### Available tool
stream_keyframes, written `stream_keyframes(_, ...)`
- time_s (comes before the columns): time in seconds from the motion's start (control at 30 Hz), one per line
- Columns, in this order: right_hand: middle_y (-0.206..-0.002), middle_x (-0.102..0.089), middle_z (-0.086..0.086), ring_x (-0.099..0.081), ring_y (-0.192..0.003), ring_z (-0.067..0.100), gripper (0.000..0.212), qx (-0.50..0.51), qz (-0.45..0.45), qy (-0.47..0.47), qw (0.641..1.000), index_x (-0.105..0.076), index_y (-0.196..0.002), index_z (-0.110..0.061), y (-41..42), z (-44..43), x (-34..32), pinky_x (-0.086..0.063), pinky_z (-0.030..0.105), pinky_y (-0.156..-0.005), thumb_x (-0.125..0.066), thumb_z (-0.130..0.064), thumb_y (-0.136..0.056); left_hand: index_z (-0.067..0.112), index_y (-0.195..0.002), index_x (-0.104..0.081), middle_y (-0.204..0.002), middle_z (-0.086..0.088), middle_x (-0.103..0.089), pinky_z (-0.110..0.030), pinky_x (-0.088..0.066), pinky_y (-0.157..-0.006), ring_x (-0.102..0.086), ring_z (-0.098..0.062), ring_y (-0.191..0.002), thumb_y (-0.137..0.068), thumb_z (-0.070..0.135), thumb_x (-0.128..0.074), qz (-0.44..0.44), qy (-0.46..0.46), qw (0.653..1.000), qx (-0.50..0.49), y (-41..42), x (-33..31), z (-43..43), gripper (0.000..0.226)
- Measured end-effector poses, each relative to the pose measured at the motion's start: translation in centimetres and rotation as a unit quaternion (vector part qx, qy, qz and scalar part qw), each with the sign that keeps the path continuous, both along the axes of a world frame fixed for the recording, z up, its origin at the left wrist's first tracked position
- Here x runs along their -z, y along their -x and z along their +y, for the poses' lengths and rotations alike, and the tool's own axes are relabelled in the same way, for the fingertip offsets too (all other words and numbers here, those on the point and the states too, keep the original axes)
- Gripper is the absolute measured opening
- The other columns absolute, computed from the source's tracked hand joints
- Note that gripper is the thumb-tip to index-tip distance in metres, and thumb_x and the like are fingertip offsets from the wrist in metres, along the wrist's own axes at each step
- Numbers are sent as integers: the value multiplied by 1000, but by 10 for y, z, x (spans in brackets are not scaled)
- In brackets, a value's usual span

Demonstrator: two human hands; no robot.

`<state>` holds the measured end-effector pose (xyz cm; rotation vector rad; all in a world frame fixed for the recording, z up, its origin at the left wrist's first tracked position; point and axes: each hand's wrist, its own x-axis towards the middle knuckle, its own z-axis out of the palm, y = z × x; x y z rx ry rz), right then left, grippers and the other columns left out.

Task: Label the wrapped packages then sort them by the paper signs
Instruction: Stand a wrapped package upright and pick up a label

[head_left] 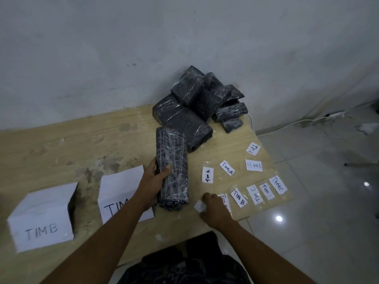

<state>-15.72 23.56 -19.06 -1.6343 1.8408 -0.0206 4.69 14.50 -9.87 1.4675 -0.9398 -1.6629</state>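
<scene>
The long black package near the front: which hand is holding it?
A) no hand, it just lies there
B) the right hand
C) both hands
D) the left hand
D: the left hand grips the long black package by its side, while the right hand is off to the side, pinching a small white slip on the table.

left hand (154, 181): forearm extended, fingers wrapped round left side of long package (174, 167), thumb on top | right hand (215, 210): just right of package's near end, knuckles up, fingertips pinching small white label (200, 206)
</scene>
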Motion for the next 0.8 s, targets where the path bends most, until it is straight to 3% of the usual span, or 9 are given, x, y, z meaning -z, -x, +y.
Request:
stream_keyframes(0.23,-108,-49,10,-49,-101,29,34,39,19,46,998,-54,-103,-13,-6,4,2,-43,35,-81,-68,-23,-73,25,-143,-42,-129,0,-60,-50,-52,-95,-63,-25,-110,-95,23,-59,8,1,1000,25,-15,2,12,51)
stream_keyframes(0.37,-83,-56,-1,-58,-78,21,24,116,-101,2,988,-47,-95,-18,-11,6,-3,-49,35,-68,-65,-22,-80,24,-141,-44,-128,0,-61,-50,-52,-95,-64,-26,-110,-95,21,-59,21,4,999,37,-22,2,18,49)
stream_keyframes(0.47,-82,-57,-5,-57,-75,13,28,193,-169,37,966,-51,-99,-17,-14,8,-9,-47,24,-72,-73,-15,-80,23,-139,-46,-124,1,-63,-48,-53,-93,-65,-24,-108,-95,20,-59,30,8,999,38,-26,2,22,47)
stream_keyframes(0.57,-70,-57,-8,-55,-65,7,26,268,-230,43,935,-57,-78,-19,-9,4,-18,-43,11,-64,-80,-8,-73,24,-139,-46,-124,3,-63,-48,-53,-93,-66,-23,-107,-94,21,-60,26,11,999,42,-27,4,25,47)
stream_keyframes(0.67,-64,-63,1,-61,-64,16,27,349,-330,44,876,-58,-66,-14,-5,0,-36,-54,35,-68,-84,-8,-69,25,-139,-46,-124,3,-64,-49,-54,-93,-66,-23,-106,-93,23,-62,27,8,999,43,-28,6,25,49)
stream_keyframes(0.8,-72,-67,10,-68,-73,21,26,411,-496,50,764,-55,-69,-11,-7,-15,-75,-59,37,-71,-80,-5,-75,25,-136,-49,-124,-1,-65,-49,-55,-90,-67,-24,-105,-91,23,-64,52,-1,998,32,-25,6,26,48)
